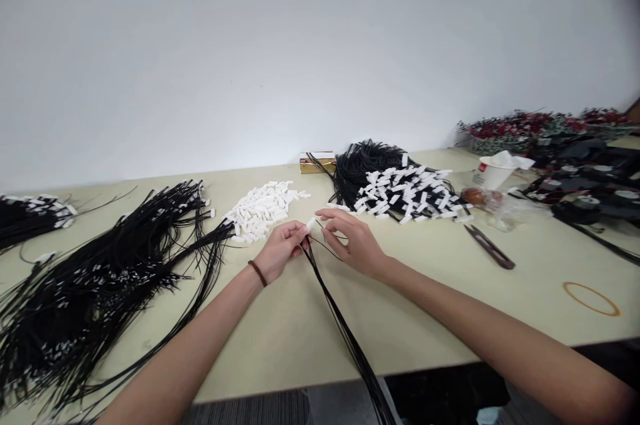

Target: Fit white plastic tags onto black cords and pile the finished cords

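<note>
Between finger and thumb, my left hand (283, 248) pinches a white connector housing (311, 224) above the middle of the table. Several black wires (333, 308) run down from it, over the table's front edge. My right hand (353, 241) is at the connector's right side, fingers bent and partly spread. A thin black wire (326, 247) passes by its fingertips; whether they grip it I cannot make out. Behind my left hand lies a heap of loose white connector housings (263, 208). Beyond my right hand is a pile of black wires with white connectors (407, 191).
Bundles of black wires (115, 271) cover the table's left side. At the right lie thread snips (490, 247), a yellow-brown ring (591, 299), a paper cup (493, 175) and a plastic bag (507, 211). A small yellow box (318, 163) stands by the wall, and red and green wires (530, 128) lie behind.
</note>
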### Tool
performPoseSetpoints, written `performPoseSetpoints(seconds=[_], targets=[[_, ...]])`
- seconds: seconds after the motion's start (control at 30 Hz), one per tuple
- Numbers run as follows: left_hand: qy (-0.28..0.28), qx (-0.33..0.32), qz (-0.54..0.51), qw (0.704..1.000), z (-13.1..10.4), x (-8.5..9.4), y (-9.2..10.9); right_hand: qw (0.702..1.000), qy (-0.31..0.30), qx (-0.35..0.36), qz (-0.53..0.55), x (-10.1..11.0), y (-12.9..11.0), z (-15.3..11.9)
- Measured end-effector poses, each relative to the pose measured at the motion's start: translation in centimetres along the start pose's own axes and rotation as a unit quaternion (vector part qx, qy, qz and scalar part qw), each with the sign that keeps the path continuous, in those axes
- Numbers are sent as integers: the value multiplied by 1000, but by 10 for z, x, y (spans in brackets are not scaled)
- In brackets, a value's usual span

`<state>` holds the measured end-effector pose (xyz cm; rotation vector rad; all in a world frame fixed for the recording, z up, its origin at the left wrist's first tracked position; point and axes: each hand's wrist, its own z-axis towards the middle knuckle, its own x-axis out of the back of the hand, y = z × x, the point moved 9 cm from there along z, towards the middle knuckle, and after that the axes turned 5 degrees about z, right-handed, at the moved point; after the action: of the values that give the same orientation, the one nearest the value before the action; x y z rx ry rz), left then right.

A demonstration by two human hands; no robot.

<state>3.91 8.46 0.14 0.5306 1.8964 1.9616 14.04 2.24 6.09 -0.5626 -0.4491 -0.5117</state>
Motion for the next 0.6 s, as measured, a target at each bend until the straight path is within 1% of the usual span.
performPoseSetpoints(seconds=[0.1, 0.27, 0.6], targets=[[-8, -5, 16, 1000, 0, -2, 1, 999, -16, -8, 46, -3, 0, 1], [-14, -7, 27, 999, 0, -4, 1, 996, -18, 3, 91, -3, -2, 4], [-12, -6, 28, 1000, 0, -2, -1, 995, -26, -5, 95, -5, -1, 4]])
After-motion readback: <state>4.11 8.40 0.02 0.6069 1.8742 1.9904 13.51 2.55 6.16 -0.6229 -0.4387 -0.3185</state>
